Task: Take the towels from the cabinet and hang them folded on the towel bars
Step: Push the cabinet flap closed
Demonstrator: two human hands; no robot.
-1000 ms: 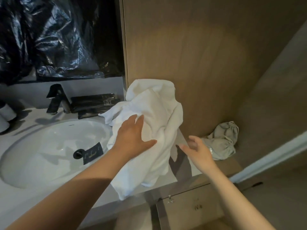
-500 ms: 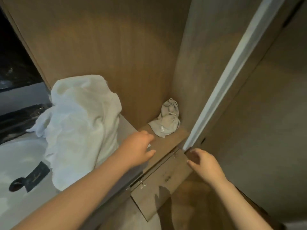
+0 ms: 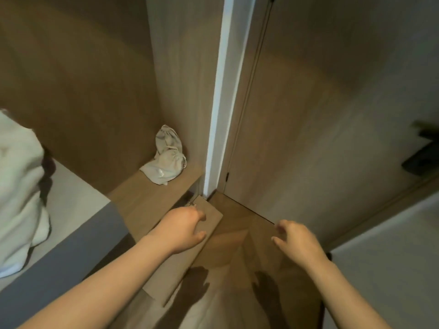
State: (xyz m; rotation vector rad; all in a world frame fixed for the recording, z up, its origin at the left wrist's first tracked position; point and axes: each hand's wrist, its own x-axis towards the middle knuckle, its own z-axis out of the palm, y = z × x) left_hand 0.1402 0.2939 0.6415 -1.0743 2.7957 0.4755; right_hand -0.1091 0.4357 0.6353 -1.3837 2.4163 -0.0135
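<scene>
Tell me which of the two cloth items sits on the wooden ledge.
The small greyish drawstring pouch in the corner; the large white towel lies on the pale counter at the left edge.

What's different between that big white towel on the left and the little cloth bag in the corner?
The towel is white; the bag is greyish beige. The towel is far larger than the bag, running out of frame. The towel lies heaped on the pale counter; the bag sits on the wooden ledge, neck cinched by a cord. Both are crumpled cloth.
</scene>
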